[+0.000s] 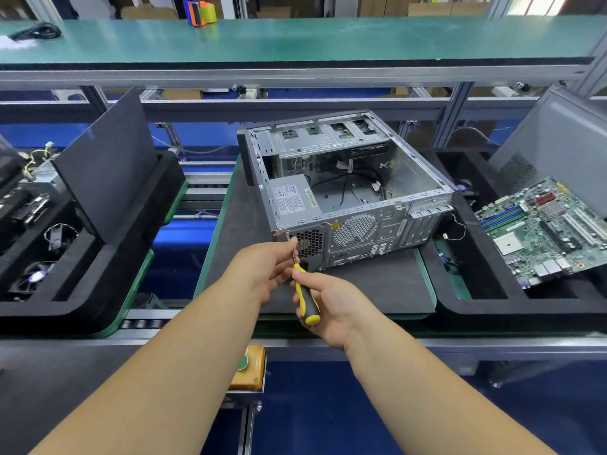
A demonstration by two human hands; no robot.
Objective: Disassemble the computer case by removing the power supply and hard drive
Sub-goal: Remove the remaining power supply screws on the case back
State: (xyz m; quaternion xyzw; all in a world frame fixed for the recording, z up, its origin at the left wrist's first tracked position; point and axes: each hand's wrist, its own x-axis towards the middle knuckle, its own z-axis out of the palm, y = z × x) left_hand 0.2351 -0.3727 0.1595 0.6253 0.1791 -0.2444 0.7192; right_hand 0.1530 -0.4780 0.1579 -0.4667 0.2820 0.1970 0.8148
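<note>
Atop the power supply [292, 197] sits a white label, print illegible.

the scene was brightly and evenly lit from overhead, with only soft, short shadows. a pale sheen lay on the green shelf [295, 41] and the bare metal of the computer case [358, 192] glinted. a blown-out white patch showed at the top right. the wide lens bowed straight rails near the edges. focus was sharp in the middle and softer toward the corners.
</note>
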